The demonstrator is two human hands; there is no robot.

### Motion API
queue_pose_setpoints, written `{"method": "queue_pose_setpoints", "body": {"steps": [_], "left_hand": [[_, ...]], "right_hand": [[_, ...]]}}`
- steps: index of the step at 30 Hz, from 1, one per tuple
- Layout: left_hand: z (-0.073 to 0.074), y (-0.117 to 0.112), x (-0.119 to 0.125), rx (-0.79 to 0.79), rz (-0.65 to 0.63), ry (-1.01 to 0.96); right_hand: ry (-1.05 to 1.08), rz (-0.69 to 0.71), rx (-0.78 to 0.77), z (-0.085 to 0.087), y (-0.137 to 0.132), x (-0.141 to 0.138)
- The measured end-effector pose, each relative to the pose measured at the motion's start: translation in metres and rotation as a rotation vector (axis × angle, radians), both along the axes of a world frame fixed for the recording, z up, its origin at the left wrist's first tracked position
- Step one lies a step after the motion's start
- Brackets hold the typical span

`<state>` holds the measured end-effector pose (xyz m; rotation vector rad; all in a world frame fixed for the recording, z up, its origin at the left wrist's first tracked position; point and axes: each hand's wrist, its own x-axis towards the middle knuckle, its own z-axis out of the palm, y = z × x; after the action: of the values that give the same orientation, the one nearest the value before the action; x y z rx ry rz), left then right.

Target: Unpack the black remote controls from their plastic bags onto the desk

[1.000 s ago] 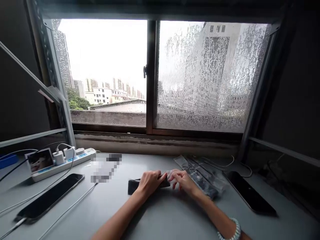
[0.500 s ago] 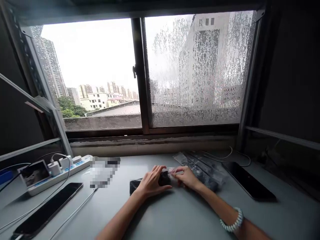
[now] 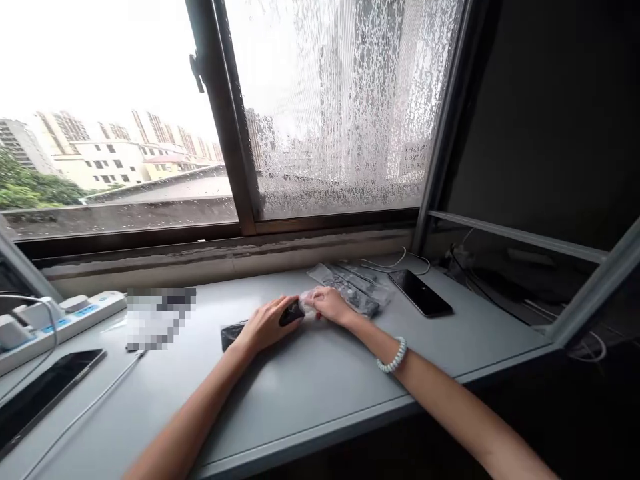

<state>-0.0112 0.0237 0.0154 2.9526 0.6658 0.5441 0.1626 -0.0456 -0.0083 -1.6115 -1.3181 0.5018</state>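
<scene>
On the grey desk, my left hand [image 3: 267,323] is closed over a long black object [image 3: 231,335] whose exact kind I cannot make out. Its left end shows beyond my wrist, and a dark rounded part shows between thumb and fingers. Just to the right, my right hand [image 3: 327,305] pinches crumpled clear plastic [image 3: 307,303] at the black object's right end. Whether the plastic is joined to the black object is unclear. Behind my right hand lie clear plastic bags [image 3: 350,283] with dark items inside.
A black phone [image 3: 421,293] lies to the right, near a white cable [image 3: 395,267]. At left are another phone [image 3: 47,393], a white power strip [image 3: 65,327] and a white cable [image 3: 83,407]. The desk's front edge [image 3: 320,430] runs below my arms, with a window [image 3: 330,120] behind.
The view has turned to the right, showing the desk's right corner. My left thumb has drawn in against the black object. My right hand still pinches the plastic beside it.
</scene>
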Motion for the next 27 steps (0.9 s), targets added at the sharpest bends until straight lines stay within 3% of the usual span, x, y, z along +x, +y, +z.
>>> {"method": "queue_pose_setpoints", "body": {"steps": [12,21,27], "left_hand": [[0.003,-0.006,0.003,0.057,0.031,-0.055],[0.004,-0.002,0.003,0.061,0.006,0.0],[0.002,0.012,0.003,0.134,-0.015,0.027]], "right_hand": [[0.221,0.141,-0.084,0.0,-0.001,0.007],[0.215,0.189,-0.176,0.012,-0.008,0.004],[0.189,0.186,-0.158,0.01,-0.006,0.004]]}}
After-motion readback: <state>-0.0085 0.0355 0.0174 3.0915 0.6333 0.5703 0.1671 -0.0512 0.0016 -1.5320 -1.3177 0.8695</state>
